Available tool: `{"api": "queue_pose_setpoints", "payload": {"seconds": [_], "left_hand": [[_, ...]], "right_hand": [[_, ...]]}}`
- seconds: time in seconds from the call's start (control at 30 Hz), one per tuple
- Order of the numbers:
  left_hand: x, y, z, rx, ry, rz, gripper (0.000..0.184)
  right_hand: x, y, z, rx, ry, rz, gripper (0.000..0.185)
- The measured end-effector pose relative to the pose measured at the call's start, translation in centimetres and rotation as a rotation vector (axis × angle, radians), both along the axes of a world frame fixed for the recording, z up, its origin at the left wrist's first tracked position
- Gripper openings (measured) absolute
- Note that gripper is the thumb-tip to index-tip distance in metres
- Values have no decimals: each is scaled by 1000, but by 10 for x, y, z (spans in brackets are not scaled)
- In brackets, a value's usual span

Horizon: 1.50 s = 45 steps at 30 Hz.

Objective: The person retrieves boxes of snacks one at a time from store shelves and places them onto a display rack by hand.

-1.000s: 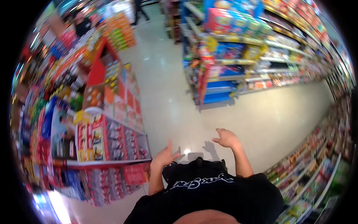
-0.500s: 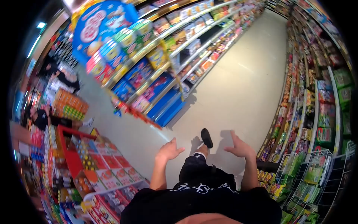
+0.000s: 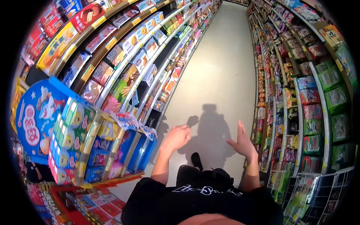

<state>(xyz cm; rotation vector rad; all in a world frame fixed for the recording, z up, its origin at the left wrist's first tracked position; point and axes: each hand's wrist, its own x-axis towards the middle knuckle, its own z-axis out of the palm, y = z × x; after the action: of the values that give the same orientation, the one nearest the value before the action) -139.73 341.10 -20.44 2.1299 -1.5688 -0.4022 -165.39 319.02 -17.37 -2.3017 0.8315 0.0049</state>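
Observation:
Both of my hands hang in the air over the aisle floor (image 3: 210, 48), in front of my black shirt (image 3: 165, 198). My left hand (image 3: 177, 137) has its fingers curled in, and I see nothing in it. Closest to it is the blue end-of-shelf display (image 3: 39, 122) with boxed snacks (image 3: 67, 138), but the hand does not touch it. My right hand (image 3: 243, 144) is empty, its fingers stretched out and the thumb apart. To its right, a shelf of bagged snacks (image 3: 313, 144) stands apart from the hand.
Long shelves of biscuit boxes (image 3: 140, 60) line the left side. A wire rack (image 3: 307, 195) with green packets stands at the lower right. At the lower left is a red-edged display (image 3: 60, 198), with a person (image 3: 33, 171) partly visible behind. My shadow (image 3: 210, 127) falls ahead.
My view has swung left and moved forward into the aisle, so the blue display now sits lower left. The left hand's fingers have curled in; the right stays open.

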Motion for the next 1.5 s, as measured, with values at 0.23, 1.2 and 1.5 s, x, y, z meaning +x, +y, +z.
{"api": "queue_pose_setpoints", "payload": {"seconds": [0.23,1.2,1.5], "left_hand": [[53,-64,-19,-81,62,-77,15],[429,-394,-16,499,153,573,101],[603,-490,-16,621,179,619,99]], "right_hand": [[61,-73,-65,4,90,27,110],[571,-445,-82,85,-55,492,114],[737,-539,-22,-20,-19,522,97]]}}
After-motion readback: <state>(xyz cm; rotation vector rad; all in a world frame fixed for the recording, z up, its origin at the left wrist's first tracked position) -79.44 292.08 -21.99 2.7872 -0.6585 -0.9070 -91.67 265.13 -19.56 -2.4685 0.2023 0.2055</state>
